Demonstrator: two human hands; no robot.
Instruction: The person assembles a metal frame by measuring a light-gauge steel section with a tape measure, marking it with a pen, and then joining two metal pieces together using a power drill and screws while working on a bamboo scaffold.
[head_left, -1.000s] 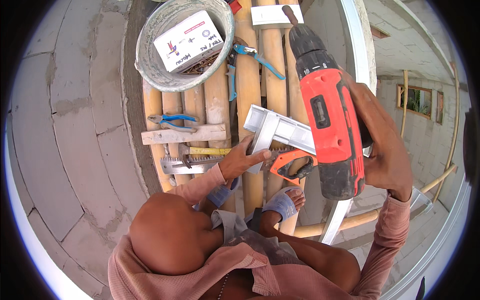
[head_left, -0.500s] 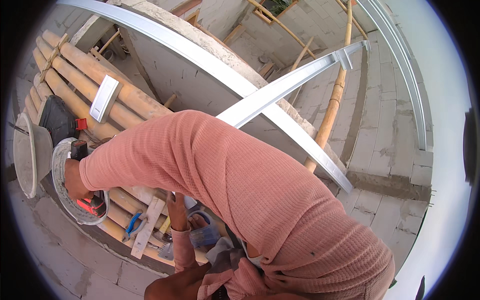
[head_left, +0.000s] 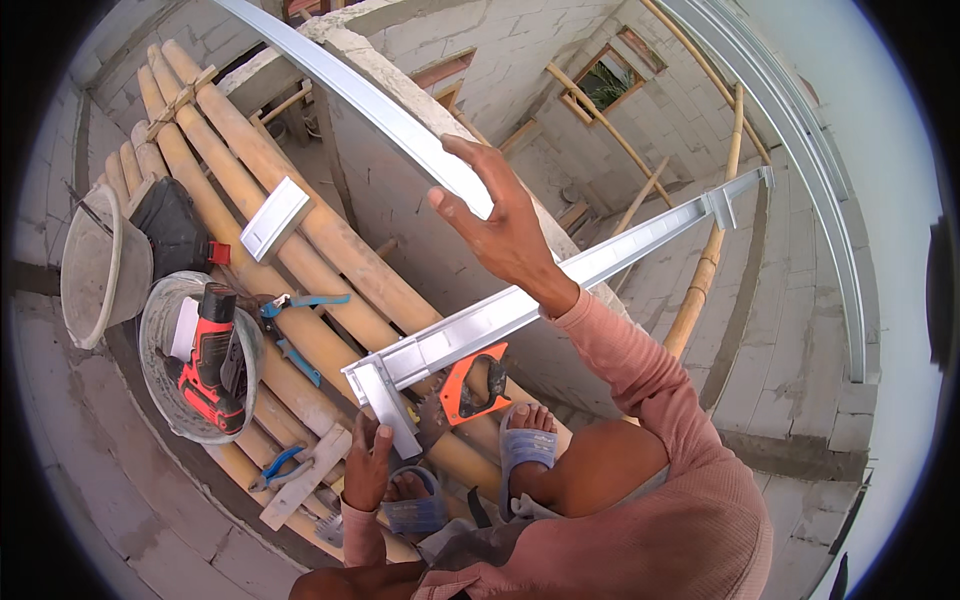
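My right hand [head_left: 505,225] is raised with thumb and fingers spread, holding nothing, over the long silver metal channel [head_left: 375,95]. Below its wrist a second metal channel [head_left: 480,318] runs diagonally, with a short crosspiece [head_left: 385,405] at its near end. Close beside that crosspiece is my left hand [head_left: 368,465], its fingers upright and apart; I cannot tell whether they touch the metal. A red and black cordless drill [head_left: 212,365] sits in a grey bucket [head_left: 168,420]. An orange-handled hand saw [head_left: 468,388] lies near my sandalled feet.
Bamboo poles [head_left: 300,250] form the platform under me. On them lie blue-handled snips [head_left: 300,300], pliers [head_left: 280,465], a wooden batten [head_left: 300,490] and a short metal offcut [head_left: 275,220]. Another bucket [head_left: 90,270] and a black case [head_left: 175,225] stand left. A block wall [head_left: 370,180] drops beyond the poles.
My right hand has let go of the drill in the bucket and swung right, up over the metal channels. The view has shifted, uncovering the saw and crosspiece. My left hand stays low near the crosspiece.
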